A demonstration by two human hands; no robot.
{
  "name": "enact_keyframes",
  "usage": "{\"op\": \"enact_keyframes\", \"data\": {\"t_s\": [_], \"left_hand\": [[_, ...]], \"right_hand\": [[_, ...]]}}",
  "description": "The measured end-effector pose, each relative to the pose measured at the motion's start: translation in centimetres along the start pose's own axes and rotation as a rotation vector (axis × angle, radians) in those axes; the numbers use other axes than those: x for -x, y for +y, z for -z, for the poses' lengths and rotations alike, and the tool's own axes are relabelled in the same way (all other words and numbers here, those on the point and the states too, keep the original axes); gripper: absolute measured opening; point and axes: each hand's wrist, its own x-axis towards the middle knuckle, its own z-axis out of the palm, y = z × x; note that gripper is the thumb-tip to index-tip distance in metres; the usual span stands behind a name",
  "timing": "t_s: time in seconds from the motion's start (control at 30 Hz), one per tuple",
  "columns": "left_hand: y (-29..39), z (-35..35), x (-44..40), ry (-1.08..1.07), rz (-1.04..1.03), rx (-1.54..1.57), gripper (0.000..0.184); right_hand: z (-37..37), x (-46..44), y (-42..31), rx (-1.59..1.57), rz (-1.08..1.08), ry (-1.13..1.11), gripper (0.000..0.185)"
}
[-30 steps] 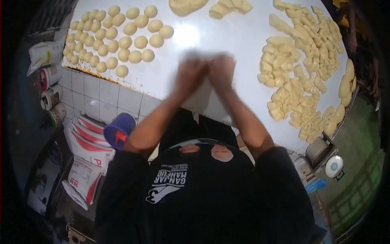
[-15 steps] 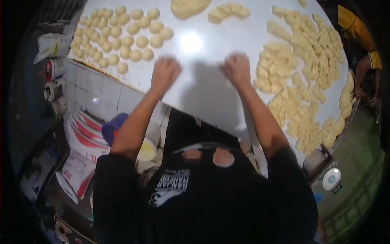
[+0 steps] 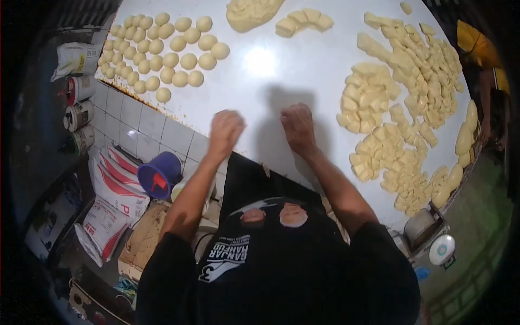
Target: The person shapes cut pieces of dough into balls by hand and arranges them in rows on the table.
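Observation:
Near the table's front edge, my left hand [image 3: 227, 130] is curled and slightly blurred. My right hand [image 3: 297, 125] is closed, knuckles up, a short way to its right over the white table [image 3: 254, 103]. Whatever lies in or under either hand is hidden. Round dough balls [image 3: 173, 59] sit in loose rows to the far left. Cut dough pieces [image 3: 374, 89] are heaped on the right. At the back rest a large dough lump [image 3: 252, 13] and a curved row of cut dough [image 3: 303, 23].
Smooth oval dough pieces [image 3: 465, 138] line the right edge. Below on the left stand a blue bucket [image 3: 160, 172], red-and-white sacks [image 3: 108, 216] and several tubs [image 3: 78, 116]. A metal pot [image 3: 420, 227] and a round scale [image 3: 442, 248] are at lower right. Part of another person [image 3: 490, 103] shows at far right.
Both hands have drawn back toward the table's front edge. My right hand has also moved left, closer to my left hand. The camera view has shifted slightly.

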Motion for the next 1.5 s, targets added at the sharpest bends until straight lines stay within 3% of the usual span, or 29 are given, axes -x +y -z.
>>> {"op": "enact_keyframes", "data": {"t_s": [0.03,0.1,0.13,0.17,0.23,0.3,0.37,0.4,0.43,0.47,0.5,0.57,0.7,0.77,0.83,0.9,0.97,1.0,1.07,1.1,1.13,1.17,1.2,1.23,1.27,1.3,1.37,1.43,1.5], "left_hand": [[-2.0,1.1,0.8,0.01,0.048,0.072,0.024],[-3.4,2.8,-3.5,0.015,0.105,-0.396,0.019],[-2.4,2.3,-5.5,0.092,0.146,-0.298,0.019],[-0.5,0.9,-6.9,0.17,0.181,-0.198,0.019],[0.9,-0.7,-2.5,0.049,0.026,-0.283,0.018],[0.2,1.1,1.1,-0.017,-0.033,-0.032,0.024],[-5.3,2.9,1.4,-0.058,0.031,-0.153,0.022],[-3.6,3.8,-1.5,-0.013,0.035,-0.426,0.02],[-3.9,2.8,-3.8,0.071,0.121,-0.402,0.018],[-1.7,2.0,-4.7,0.088,0.19,-0.316,0.018],[0.3,1.1,-5.8,0.122,0.252,-0.227,0.019],[1.2,0.1,-1.4,-0.007,0.049,-0.143,0.023],[-3.6,4.7,1.8,-0.137,-0.099,-0.139,0.032],[-3.4,5.0,-2.8,-0.016,-0.04,-0.255,0.027],[-2.1,3.3,-5.8,0.008,0.222,-0.249,0.028],[-0.8,2.4,-2.7,0.166,0.162,-0.156,0.029],[-0.8,3.4,1.1,0.051,-0.113,-0.067,0.029],[-2.0,5.0,2.7,-0.033,-0.132,-0.077,0.027],[-2.5,6.6,0.2,-0.101,-0.021,-0.007,0.026],[-2.5,6.7,-0.9,-0.155,0.077,0.043,0.025],[-1.5,4.5,-1.9,0.003,0.129,0.171,0.028],[-0.2,3.1,-2.8,0.147,-0.104,0.202,0.037],[1.7,3.2,-3.3,-0.069,-0.071,0.163,0.046],[4.1,3.7,-3.1,-0.294,-0.04,0.141,0.055],[4.0,3.2,-1.3,-0.249,-0.001,0.083,0.072],[3.4,3.7,-0.2,-0.22,-0.018,0.07,0.072],[2.2,5.3,3.5,-0.125,0.213,0.088,0.078],[-0.1,6.7,7.3,-0.04,0.231,-0.04,0.074],[-0.3,8.4,8.2,-0.037,0.267,-0.064,0.072]], "right_hand": [[-0.4,-2.5,0.0,-0.003,-0.004,0.01,0.02],[-1.2,-5.9,-0.5,-0.34,-0.396,-0.12,0.034],[-1.9,-6.3,0.0,-0.455,-0.54,-0.157,0.039],[-2.3,-6.3,0.7,-0.551,-0.477,-0.154,0.047],[-1.8,-5.0,0.2,-0.637,-0.374,-0.119,0.054],[-1.0,1.2,-1.3,-1.204,-0.762,0.057,0.061],[-1.2,-1.4,-2.2,-1.284,-0.849,0.127,0.063],[-0.9,-4.3,-2.6,-0.937,-0.609,-0.068,0.061],[-1.4,-5.4,-3.4,-0.595,-0.365,-0.26,0.059],[-2.3,-5.0,-4.4,-0.909,-0.606,-0.262,0.054],[-2.1,-3.5,-4.7,-0.909,-0.603,-0.265,0.054],[-0.3,1.1,-4.5,-0.366,-0.38,-0.301,0.055],[2.9,8.8,-4.8,0.068,-0.3,-0.142,0.061],[2.2,5.8,-6.4,0.164,-0.339,-0.193,0.056],[1.1,0.8,-8.4,0.271,-0.387,-0.241,0.051],[0.3,-6.2,-10.4,0.231,-0.334,-0.523,0.044],[-1.1,-13.3,-14.4,0.005,-0.478,-0.376,0.042],[-3.1,-14.7,-12.5,0.012,-0.481,-0.399,0.042],[-7.1,-14.6,-8.0,0.328,0.04,-0.044,0.041],[-7.3,-13.4,-7.2,0.329,0.043,-0.064,0.041],[-7.1,-13.2,-6.2,0.374,-0.036,-0.02,0.041],[-6.8,-13.1,-6.1,0.418,-0.118,0.018,0.041],[-5.7,-12.3,-8.0,0.254,-0.22,0.052,0.039],[-5.4,-10.1,-9.1,0.081,-0.485,-0.028,0.039],[-5.6,-8.0,-9.3,-0.1,-0.729,-0.094,0.039],[-5.3,-5.0,-7.7,0.11,-0.329,-0.318,0.031],[-3.4,-5.3,-4.4,0.19,0.403,-0.751,0.025],[-5.0,-7.0,-1.7,0.485,0.312,-0.602,0.027],[-8.8,-11.0,-5.1,0.429,0.211,-0.189,0.026]]}}
